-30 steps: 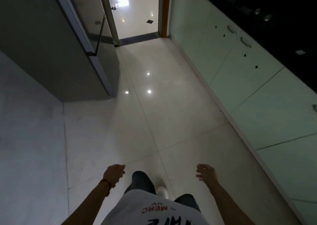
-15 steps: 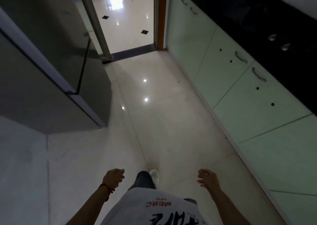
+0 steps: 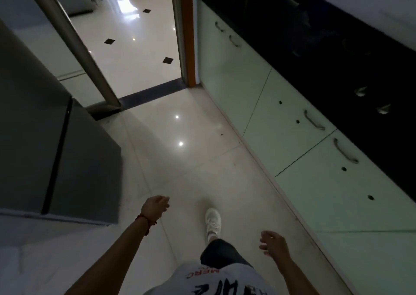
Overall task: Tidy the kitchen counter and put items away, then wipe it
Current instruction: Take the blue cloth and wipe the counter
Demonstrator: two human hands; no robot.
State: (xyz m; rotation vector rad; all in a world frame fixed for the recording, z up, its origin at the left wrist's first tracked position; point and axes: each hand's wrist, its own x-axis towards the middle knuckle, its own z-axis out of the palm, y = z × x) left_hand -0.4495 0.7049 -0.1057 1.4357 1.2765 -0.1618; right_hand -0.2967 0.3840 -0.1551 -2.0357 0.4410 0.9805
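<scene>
Red letters "MERC" are showing upside down on the white printed T-shirt (image 3: 216, 281); left hand (image 3: 155, 205) and right hand (image 3: 273, 244) are hanging loosely uncurled, grasping nothing.

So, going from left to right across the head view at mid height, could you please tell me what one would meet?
Grey refrigerator → glossy floor → pale green cabinet doors → black counter.

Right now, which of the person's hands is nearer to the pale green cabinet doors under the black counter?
Right. The right hand hangs just beside the pale green cabinet doors, over the floor. The left hand is farther away, on the side of the dark grey fridge.
</scene>
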